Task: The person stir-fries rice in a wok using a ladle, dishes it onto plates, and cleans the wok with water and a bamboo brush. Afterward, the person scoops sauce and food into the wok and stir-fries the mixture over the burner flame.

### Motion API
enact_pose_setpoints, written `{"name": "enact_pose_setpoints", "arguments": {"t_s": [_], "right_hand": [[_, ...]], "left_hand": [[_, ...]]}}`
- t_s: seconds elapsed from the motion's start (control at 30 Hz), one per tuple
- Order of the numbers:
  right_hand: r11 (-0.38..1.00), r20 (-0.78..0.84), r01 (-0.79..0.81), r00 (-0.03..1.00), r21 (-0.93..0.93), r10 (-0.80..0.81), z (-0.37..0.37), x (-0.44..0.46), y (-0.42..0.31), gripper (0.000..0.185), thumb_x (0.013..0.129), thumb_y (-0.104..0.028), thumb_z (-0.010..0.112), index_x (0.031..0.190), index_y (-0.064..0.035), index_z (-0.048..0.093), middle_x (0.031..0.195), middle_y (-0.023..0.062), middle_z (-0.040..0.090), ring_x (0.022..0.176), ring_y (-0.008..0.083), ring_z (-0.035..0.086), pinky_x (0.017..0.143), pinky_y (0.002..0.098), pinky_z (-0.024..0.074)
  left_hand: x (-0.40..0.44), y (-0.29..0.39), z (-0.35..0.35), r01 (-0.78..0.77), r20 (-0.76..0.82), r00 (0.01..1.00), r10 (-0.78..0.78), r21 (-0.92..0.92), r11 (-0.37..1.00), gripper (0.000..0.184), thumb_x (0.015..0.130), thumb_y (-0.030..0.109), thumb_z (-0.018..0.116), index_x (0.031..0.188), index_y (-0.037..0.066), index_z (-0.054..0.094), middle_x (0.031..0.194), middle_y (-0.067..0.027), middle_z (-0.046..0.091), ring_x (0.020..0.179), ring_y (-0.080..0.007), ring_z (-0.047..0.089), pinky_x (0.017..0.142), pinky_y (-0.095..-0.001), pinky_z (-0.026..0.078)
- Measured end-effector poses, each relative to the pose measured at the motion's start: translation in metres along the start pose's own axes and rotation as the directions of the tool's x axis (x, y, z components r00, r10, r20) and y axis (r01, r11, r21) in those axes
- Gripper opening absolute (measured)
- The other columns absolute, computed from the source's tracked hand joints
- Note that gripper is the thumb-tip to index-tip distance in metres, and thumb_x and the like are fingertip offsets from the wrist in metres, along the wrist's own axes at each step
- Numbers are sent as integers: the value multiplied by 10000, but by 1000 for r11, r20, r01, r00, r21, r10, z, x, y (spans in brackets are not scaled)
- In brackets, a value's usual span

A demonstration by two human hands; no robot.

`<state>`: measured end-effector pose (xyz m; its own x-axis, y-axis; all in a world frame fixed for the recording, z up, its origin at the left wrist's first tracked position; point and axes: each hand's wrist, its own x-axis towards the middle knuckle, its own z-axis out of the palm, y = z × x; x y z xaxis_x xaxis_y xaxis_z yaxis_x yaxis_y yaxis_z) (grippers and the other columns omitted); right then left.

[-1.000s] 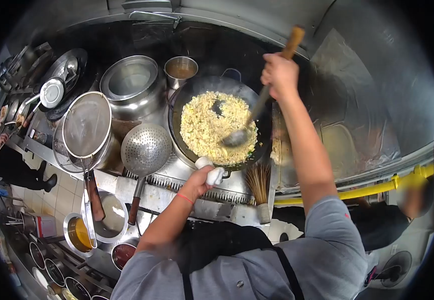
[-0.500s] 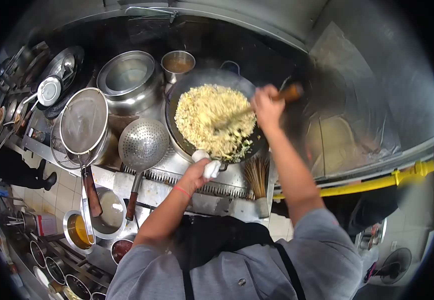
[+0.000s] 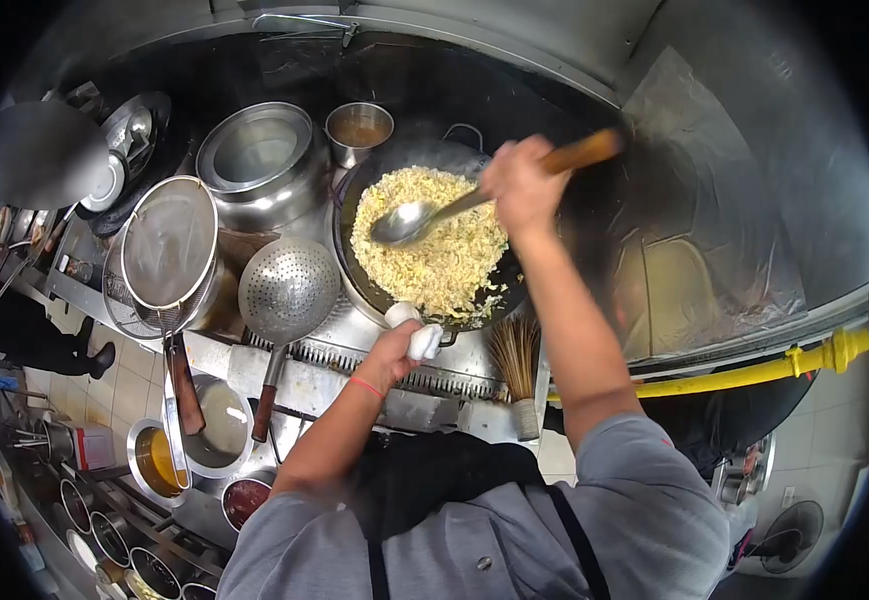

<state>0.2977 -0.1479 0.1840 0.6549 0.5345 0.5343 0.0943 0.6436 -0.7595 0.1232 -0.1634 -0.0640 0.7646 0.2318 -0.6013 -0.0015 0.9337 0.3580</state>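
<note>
Yellowish fried rice (image 3: 429,265) with bits of egg and some green pieces fills much of a dark wok (image 3: 354,275) on the stove. My right hand (image 3: 526,190) is closed round a ladle (image 3: 402,222) with a wooden handle. The ladle's metal bowl is over the left part of the rice, its back side up. At the wok's near edge, my left hand (image 3: 394,350) is closed on a folded white cloth (image 3: 424,342), which lies against the rim. The wok's near handle is partly hidden by the cloth.
Left of the wok are a perforated skimmer (image 3: 289,290), mesh strainers (image 3: 167,240), a large steel pot (image 3: 257,155) and a small pot of brown liquid (image 3: 359,128). A bamboo brush (image 3: 516,365) stands at the right. A yellow pipe (image 3: 734,372) runs along the right edge.
My right hand has moved up and slightly left, lifting the ladle from low in the rice to above its left side. My left hand stays at the rim.
</note>
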Motion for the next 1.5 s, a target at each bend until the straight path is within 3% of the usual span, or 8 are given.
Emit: {"name": "enact_pose_setpoints", "arguments": {"t_s": [0.2,0.4,0.43,0.57,0.73,0.87,1.27,1.5], "right_hand": [[941,5,-279,958,-194,285,11,52,-3,280,816,30,519,605,-98,388,479,-4,349,355,112,344,362,287,298],[783,317,239,947,-574,-57,-25,74,79,263,794,-33,595,607,-86,419,476,6,409,362,116,405,369,287,343],[910,23,-251,962,-331,274,13,68,31,257,797,-54,615,622,-81,429,486,-8,404,356,100,376,358,281,328],[977,-16,98,995,-192,-103,4,46,48,251,816,-22,586,625,-77,432,493,19,418,368,125,415,367,277,351],[842,101,-382,888,-382,449,-7,65,9,234,800,-43,604,627,-80,451,492,4,434,365,125,428,362,290,349],[757,43,23,999,-653,7,-48,24,-10,213,763,-102,637,600,-46,512,543,10,503,486,102,460,501,282,417],[942,-264,-295,907,157,328,-73,3,-9,266,838,-53,541,624,-97,390,449,6,305,336,154,329,358,306,320],[946,-327,-237,932,-222,157,-46,-30,-77,123,835,-60,568,740,-52,489,508,-28,379,369,86,359,322,249,268]], "left_hand": [[1,-4,0,-35,-11,999,36,38,999,207,890,185,520,1029,42,577,923,-88,666,764,-222,653,598,-361,536],[-10,-4,6,3,-79,997,3,76,997,182,890,167,517,1004,38,577,890,-82,660,762,-217,656,586,-358,549],[-10,-7,2,9,-73,997,-4,64,998,180,885,166,521,997,38,582,889,-81,660,762,-216,655,591,-358,548],[-10,-2,11,-29,-53,998,30,29,999,188,875,174,533,985,33,591,888,-79,659,752,-215,655,593,-354,550],[-4,-5,3,-17,-46,999,18,27,999,167,862,165,539,962,37,575,867,-100,652,703,-231,657,600,-363,566],[2,4,7,29,-39,999,-29,-4,1000,176,866,187,520,953,45,576,855,-108,650,685,-247,651,585,-376,562],[27,-17,-3,11,-81,997,11,267,964,158,918,176,446,939,66,556,800,-64,642,680,-198,628,612,-413,529],[-99,-16,57,133,-134,984,-116,126,983,143,929,116,421,966,52,543,817,-93,640,651,-228,633,550,-386,534]]}}
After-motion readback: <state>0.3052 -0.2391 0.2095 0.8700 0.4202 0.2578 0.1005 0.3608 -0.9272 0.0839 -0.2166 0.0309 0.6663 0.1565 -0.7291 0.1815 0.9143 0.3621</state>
